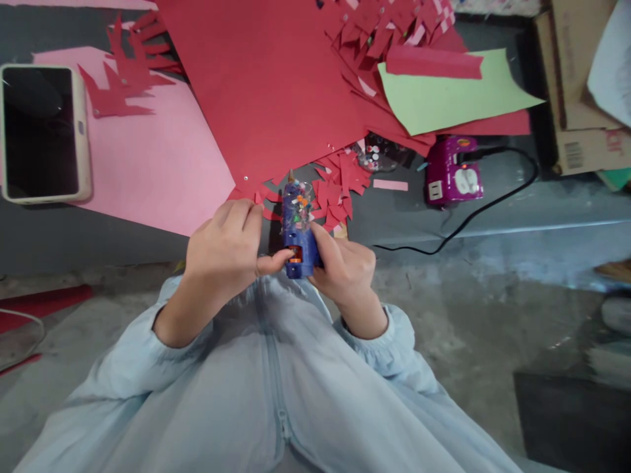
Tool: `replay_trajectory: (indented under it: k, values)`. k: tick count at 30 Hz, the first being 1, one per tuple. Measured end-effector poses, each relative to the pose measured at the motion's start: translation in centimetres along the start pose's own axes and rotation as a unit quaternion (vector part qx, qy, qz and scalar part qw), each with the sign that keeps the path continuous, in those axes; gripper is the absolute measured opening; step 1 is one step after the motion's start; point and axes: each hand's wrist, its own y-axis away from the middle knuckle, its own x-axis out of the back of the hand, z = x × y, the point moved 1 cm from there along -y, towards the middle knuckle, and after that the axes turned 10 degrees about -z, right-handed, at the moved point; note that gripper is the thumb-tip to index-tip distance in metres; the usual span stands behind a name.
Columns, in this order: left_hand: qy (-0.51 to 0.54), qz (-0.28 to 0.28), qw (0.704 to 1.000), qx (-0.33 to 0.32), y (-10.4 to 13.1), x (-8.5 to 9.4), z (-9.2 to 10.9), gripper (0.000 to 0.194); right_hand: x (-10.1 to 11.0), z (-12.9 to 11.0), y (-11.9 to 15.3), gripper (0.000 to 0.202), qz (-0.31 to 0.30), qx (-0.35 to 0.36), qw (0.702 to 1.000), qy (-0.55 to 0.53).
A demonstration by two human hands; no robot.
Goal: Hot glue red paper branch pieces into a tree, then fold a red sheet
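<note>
Dark grey desk (394, 220), pretty buried in craft paper: big red sheet (276, 85) in the middle, pink sheet (162, 157) toward the left end with a white-cased phone (42, 135) beside it. The blue glue gun (298, 230) is at the near edge, around the middle, nozzle aimed at the far side, with clear stringy stuff and colourful bits on its body. Right hand (345, 263) is wrapped around its grip. Left hand (229, 243) has its thumb stretched over to the orange part at the back, other fingers bent close together; can't tell if they're pinching anything. Red paper scraps (340, 187) sit just beyond the gun, and a purple plug adapter (453, 174) with a black cord is farther right.
</note>
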Motion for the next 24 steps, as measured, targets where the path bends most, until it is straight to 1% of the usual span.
replay_trajectory:
  k: [3,7,10,15,18,24]
  values:
    - [0.003,0.017,1.000,-0.009,0.04,-0.18,-0.08,0.087,-0.10,0.02,-0.05,0.038,0.022,0.022,0.999,0.030]
    - [0.008,0.026,1.000,-0.003,0.12,-0.39,-0.08,0.087,0.01,0.05,-0.27,0.035,0.056,0.047,0.996,0.046]
    - [0.022,0.025,0.999,-0.001,0.14,-0.37,0.06,0.088,0.14,0.13,-0.39,0.035,0.053,0.056,0.996,0.048]
    - [0.027,0.024,0.999,0.007,0.11,-0.21,0.32,0.082,0.00,0.32,-0.25,0.036,0.047,0.057,0.996,0.055]
    - [0.022,0.023,0.999,0.007,0.15,-0.12,0.37,0.081,-0.10,0.36,-0.18,0.038,0.040,0.056,0.997,0.040]
    - [0.027,0.034,0.999,0.000,0.25,-0.13,0.34,0.078,-0.09,0.27,-0.25,0.036,0.048,0.060,0.997,0.024]
